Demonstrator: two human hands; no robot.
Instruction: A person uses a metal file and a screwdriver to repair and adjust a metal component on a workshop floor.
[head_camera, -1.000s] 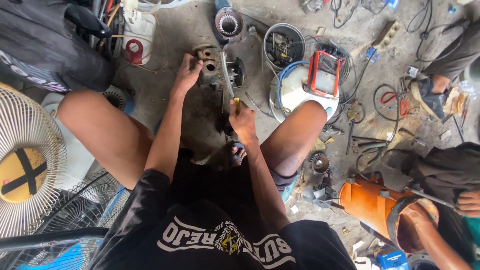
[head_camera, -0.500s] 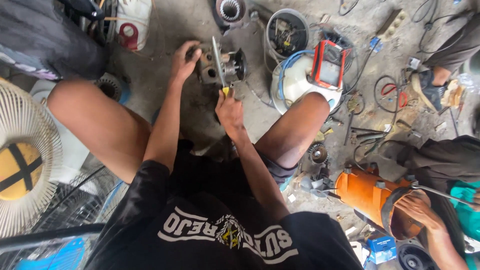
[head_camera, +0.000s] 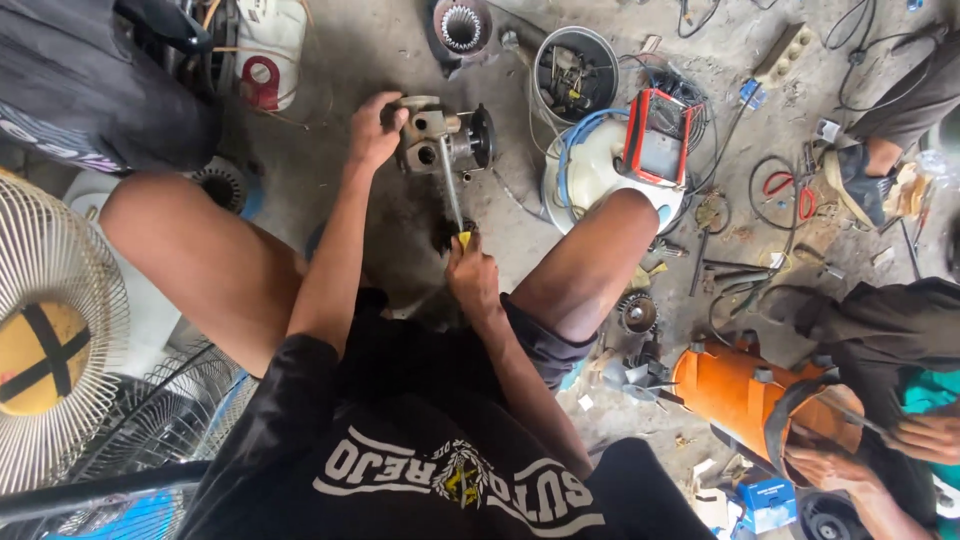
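While left hand (head_camera: 375, 130) steadies motor (head_camera: 440, 140), right hand (head_camera: 472, 278) grips screwdriver (head_camera: 452, 195).

The floor is bare grey concrete (head_camera: 380, 60), dusty and stained, lit by flat daylight with soft shadows. A round cream wire fan guard with a yellow hub (head_camera: 45, 330) lies at the left edge. A white bucket (head_camera: 585, 165) stands further right, with black cables (head_camera: 870, 40) looping beyond it. An orange cylindrical housing (head_camera: 735, 385) lies at lower right.
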